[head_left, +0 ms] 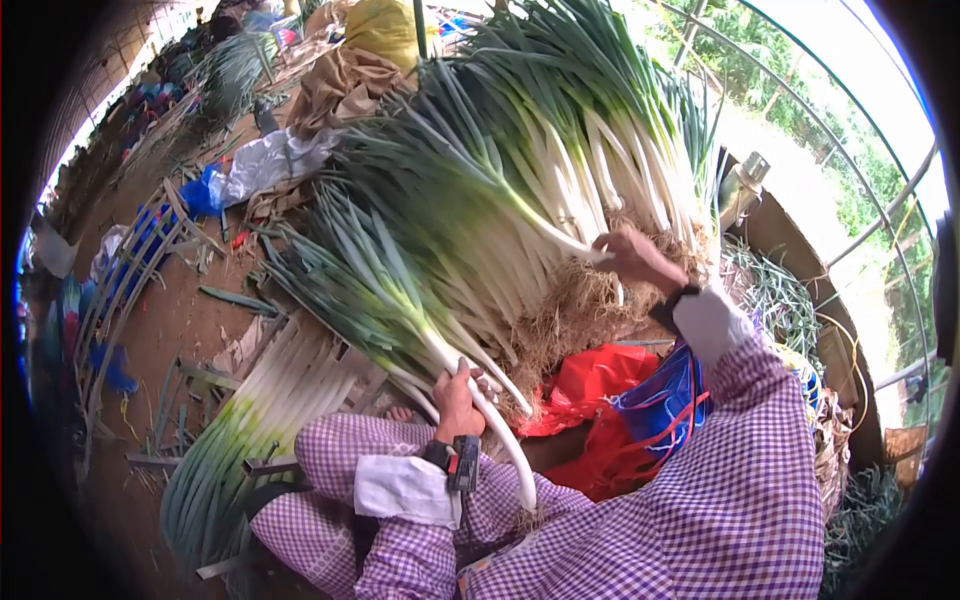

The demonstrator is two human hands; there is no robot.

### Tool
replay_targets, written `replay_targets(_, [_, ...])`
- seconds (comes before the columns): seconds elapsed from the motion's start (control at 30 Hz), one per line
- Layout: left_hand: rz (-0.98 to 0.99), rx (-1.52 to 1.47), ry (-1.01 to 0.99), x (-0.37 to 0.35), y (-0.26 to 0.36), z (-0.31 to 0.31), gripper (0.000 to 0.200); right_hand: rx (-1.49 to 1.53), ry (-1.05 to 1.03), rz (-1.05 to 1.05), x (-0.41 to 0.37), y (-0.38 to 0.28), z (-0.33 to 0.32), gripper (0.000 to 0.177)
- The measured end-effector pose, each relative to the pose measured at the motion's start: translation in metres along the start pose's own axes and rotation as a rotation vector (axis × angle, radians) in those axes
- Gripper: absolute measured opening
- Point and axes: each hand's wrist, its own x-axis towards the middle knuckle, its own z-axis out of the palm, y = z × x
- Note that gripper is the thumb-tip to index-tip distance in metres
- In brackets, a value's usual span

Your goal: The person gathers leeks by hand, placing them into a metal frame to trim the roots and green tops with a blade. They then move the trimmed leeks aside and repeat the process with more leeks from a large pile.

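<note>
My left hand (pixel 460 405) is wrapped round the white stem of a long green onion (pixel 510 445), whose curved root end hangs over my lap. Its leaves fan out to the upper left. Reaching out to the right, my right hand (pixel 640 260) is closed on the root end of another green onion (pixel 545 228), which lies across the big pile. That pile of green onions (pixel 590 130) has green tops at the back and pale, rooty ends towards me. A few loose stems lie beside my left hand.
A bundle of trimmed green onions (pixel 290 370) rests on a metal frame at lower left. Red plastic (pixel 600 380) and a blue bag (pixel 660 400) lie below the pile. Burlap (pixel 350 85) and white plastic sheet (pixel 275 165) are behind. Metal hoops (pixel 860 150) stand at right.
</note>
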Motion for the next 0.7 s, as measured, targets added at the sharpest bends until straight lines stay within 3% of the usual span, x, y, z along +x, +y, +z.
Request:
replay_targets(0.07, [0.003,-0.003,0.011,0.007,-0.005,-0.005,0.024,0.311,-0.001,-0.094,-0.042,-0.027,0.046,0.025])
replay_targets(0.13, [0.008,0.03,0.03,-0.002,0.0,0.0,0.02,0.477,-0.047,-0.071,-0.077,-0.051,0.095,0.03])
replay_targets(0.2, [0.015,-0.001,0.011,0.01,-0.007,-0.013,0.024,0.828,-0.172,-0.023,-0.113,-0.079,0.129,0.033])
replay_targets(0.33, [0.007,0.009,0.021,0.011,-0.004,-0.019,0.022,1.029,-0.114,-0.07,-0.156,-0.128,0.174,0.037])
replay_targets(0.37, [0.03,-0.028,0.082,0.007,-0.004,-0.015,0.021,1.001,-0.104,-0.054,-0.154,-0.131,0.181,0.036])
replay_targets(0.47, [0.035,-0.13,0.017,0.008,-0.001,-0.021,0.021,0.957,-0.003,-0.095,-0.136,-0.125,0.204,0.034])
replay_targets(0.53, [0.084,-0.133,0.038,-0.003,0.005,-0.016,0.013,0.877,0.156,-0.133,-0.103,-0.11,0.237,0.036])
replay_targets(0.67, [0.153,-0.079,0.075,-0.012,0.011,-0.019,0.014,0.32,0.025,-0.079,-0.049,-0.082,0.281,0.041])
replay_targets(0.7, [0.162,-0.069,0.083,-0.017,0.013,-0.018,0.015,0.284,0.13,-0.07,-0.043,-0.08,0.28,0.043])
